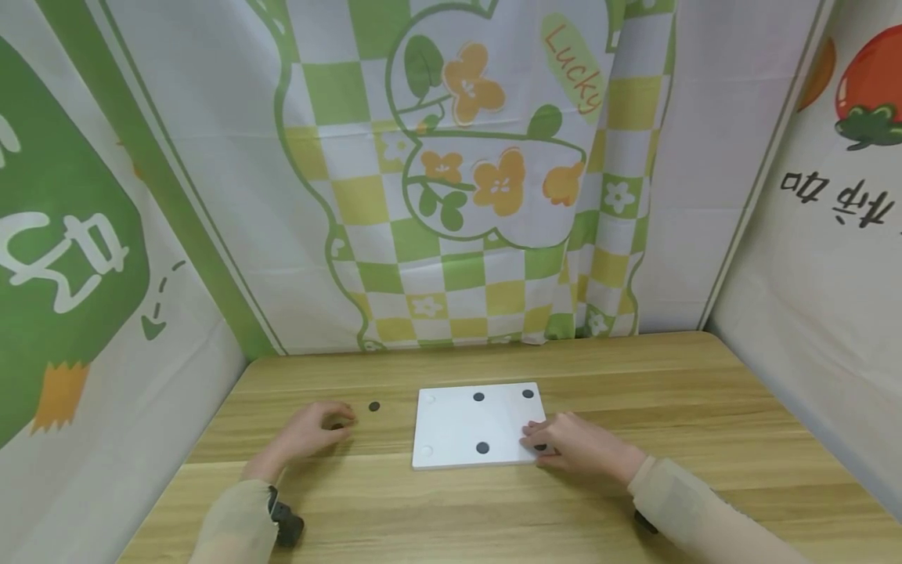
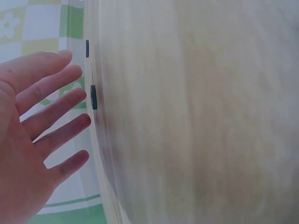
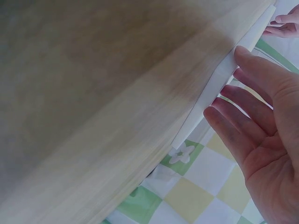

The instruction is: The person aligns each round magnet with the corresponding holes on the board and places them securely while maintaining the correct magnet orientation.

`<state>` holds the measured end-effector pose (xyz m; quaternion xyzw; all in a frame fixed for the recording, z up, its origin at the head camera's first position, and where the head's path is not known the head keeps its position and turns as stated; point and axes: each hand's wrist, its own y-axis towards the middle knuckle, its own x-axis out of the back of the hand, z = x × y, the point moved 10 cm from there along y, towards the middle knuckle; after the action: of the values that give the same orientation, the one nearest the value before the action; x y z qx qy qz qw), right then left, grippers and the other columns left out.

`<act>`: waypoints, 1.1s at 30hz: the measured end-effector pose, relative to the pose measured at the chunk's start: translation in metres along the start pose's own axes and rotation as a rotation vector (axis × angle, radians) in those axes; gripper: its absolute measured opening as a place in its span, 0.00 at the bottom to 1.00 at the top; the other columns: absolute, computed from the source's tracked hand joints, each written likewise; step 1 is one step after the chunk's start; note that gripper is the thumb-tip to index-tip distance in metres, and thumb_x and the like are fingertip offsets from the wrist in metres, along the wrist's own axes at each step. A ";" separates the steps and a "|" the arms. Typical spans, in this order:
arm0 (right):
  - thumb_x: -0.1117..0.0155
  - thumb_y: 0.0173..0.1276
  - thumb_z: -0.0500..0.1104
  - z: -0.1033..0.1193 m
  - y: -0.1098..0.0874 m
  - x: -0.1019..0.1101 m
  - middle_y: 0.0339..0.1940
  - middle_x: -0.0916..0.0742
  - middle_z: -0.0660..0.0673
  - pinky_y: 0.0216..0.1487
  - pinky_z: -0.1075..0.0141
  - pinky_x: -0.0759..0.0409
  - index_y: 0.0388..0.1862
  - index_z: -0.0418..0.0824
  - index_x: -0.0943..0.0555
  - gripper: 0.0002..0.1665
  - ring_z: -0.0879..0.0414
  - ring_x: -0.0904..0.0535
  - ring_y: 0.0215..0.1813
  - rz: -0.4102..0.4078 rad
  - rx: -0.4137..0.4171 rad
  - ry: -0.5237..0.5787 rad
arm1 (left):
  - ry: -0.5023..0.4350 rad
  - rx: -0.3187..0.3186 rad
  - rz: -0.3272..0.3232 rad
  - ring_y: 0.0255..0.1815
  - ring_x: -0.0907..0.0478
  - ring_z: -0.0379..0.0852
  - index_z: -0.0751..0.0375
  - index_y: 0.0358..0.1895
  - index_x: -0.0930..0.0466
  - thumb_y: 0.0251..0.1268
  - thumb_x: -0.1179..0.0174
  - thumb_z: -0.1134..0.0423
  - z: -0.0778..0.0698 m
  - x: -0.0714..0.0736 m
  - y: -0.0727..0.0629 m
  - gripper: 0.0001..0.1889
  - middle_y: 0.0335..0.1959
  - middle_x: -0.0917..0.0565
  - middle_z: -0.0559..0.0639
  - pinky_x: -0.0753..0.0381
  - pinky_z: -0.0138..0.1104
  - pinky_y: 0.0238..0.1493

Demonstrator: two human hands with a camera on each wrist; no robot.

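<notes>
A thin white rectangular board (image 1: 451, 427) lies on the wooden table, with black round discs near two far spots (image 1: 479, 397) and the near middle (image 1: 482, 448). My right hand (image 1: 581, 448) rests at the board's right edge, fingers on it; a black disc (image 1: 540, 446) shows between thumb and fingers. In the right wrist view those fingers (image 3: 229, 119) are loosely bent along the board's edge. Left of the board my left hand (image 1: 313, 429) hovers around a loose black disc (image 1: 337, 427), fingers spread and apart from it in the left wrist view. Another disc (image 1: 374, 406) lies just beyond.
Pale round marks (image 1: 427, 451) show at the board's left corners. The wooden table (image 1: 479, 517) extends on all sides of the board. A patterned curtain (image 1: 458, 298) hangs behind the far edge, and printed cloth walls (image 1: 810, 313) stand at both sides.
</notes>
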<state>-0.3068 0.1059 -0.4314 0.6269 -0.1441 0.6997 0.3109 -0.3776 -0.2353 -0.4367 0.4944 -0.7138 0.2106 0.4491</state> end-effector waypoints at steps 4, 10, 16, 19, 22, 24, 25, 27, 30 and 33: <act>0.30 0.58 0.42 0.001 0.000 0.002 0.52 0.15 0.39 0.53 0.61 0.18 0.49 0.41 0.17 0.19 0.49 0.17 0.54 -0.005 0.006 -0.001 | -0.006 0.013 -0.013 0.58 0.27 0.66 0.63 0.45 0.17 0.56 0.33 0.62 0.006 0.003 -0.001 0.14 0.52 0.19 0.63 0.32 0.60 0.62; 0.31 0.58 0.42 0.002 -0.001 0.003 0.52 0.15 0.39 0.54 0.60 0.18 0.49 0.41 0.17 0.19 0.49 0.17 0.54 -0.010 0.011 -0.002 | -0.024 0.028 -0.027 0.58 0.27 0.65 0.61 0.45 0.17 0.53 0.32 0.64 0.014 0.005 -0.001 0.15 0.50 0.18 0.60 0.32 0.59 0.63; 0.31 0.59 0.43 0.000 -0.001 0.002 0.53 0.16 0.40 0.54 0.60 0.18 0.50 0.41 0.17 0.19 0.50 0.18 0.55 0.003 -0.002 0.005 | -0.057 0.048 -0.021 0.58 0.27 0.66 0.59 0.45 0.16 0.49 0.30 0.66 0.020 0.006 -0.002 0.16 0.52 0.19 0.61 0.31 0.59 0.62; 0.31 0.60 0.44 0.000 -0.001 0.001 0.53 0.16 0.40 0.54 0.60 0.18 0.50 0.42 0.17 0.19 0.50 0.18 0.55 0.007 -0.004 0.004 | -0.068 0.048 -0.024 0.55 0.25 0.65 0.60 0.44 0.16 0.48 0.29 0.66 0.023 0.007 -0.003 0.17 0.52 0.19 0.61 0.27 0.58 0.59; 0.31 0.60 0.44 0.000 0.000 0.000 0.53 0.16 0.40 0.54 0.61 0.18 0.50 0.42 0.17 0.19 0.50 0.18 0.55 0.012 -0.003 0.004 | -0.060 0.058 -0.025 0.51 0.23 0.63 0.59 0.44 0.16 0.47 0.29 0.65 0.027 0.007 -0.004 0.17 0.50 0.19 0.60 0.24 0.56 0.55; 0.31 0.60 0.44 0.001 0.000 0.000 0.53 0.16 0.40 0.54 0.61 0.18 0.50 0.41 0.17 0.19 0.50 0.18 0.55 0.015 -0.003 0.004 | -0.048 0.069 -0.027 0.49 0.22 0.60 0.57 0.43 0.16 0.46 0.28 0.64 0.030 0.008 -0.005 0.17 0.49 0.19 0.58 0.22 0.54 0.53; 0.31 0.60 0.44 0.001 0.000 -0.001 0.53 0.16 0.40 0.54 0.61 0.18 0.50 0.41 0.17 0.19 0.50 0.18 0.55 0.018 -0.007 0.007 | -0.038 0.075 -0.027 0.48 0.22 0.58 0.56 0.43 0.15 0.46 0.28 0.64 0.031 0.008 -0.005 0.17 0.48 0.19 0.56 0.22 0.53 0.51; 0.31 0.60 0.43 0.001 0.000 0.000 0.53 0.16 0.39 0.54 0.61 0.18 0.50 0.41 0.17 0.19 0.50 0.18 0.55 0.019 -0.007 0.009 | -0.027 0.089 -0.027 0.46 0.22 0.55 0.54 0.43 0.15 0.46 0.28 0.63 0.034 0.009 -0.005 0.16 0.47 0.19 0.53 0.21 0.51 0.49; 0.31 0.60 0.42 0.002 0.000 0.001 0.52 0.16 0.39 0.53 0.61 0.18 0.50 0.41 0.17 0.19 0.50 0.18 0.54 0.021 -0.007 0.014 | -0.023 0.093 -0.018 0.45 0.23 0.53 0.54 0.43 0.15 0.46 0.28 0.62 0.036 0.008 -0.004 0.17 0.46 0.20 0.53 0.21 0.47 0.46; 0.31 0.60 0.42 0.002 0.000 0.001 0.52 0.16 0.39 0.53 0.62 0.18 0.51 0.41 0.17 0.19 0.51 0.18 0.55 0.024 -0.008 0.019 | -0.032 0.111 -0.010 0.44 0.25 0.51 0.53 0.44 0.15 0.47 0.28 0.62 0.038 0.008 -0.004 0.17 0.46 0.20 0.52 0.23 0.42 0.42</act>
<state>-0.3055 0.1045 -0.4303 0.6170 -0.1514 0.7088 0.3064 -0.3918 -0.2696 -0.4497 0.5252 -0.7058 0.2398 0.4105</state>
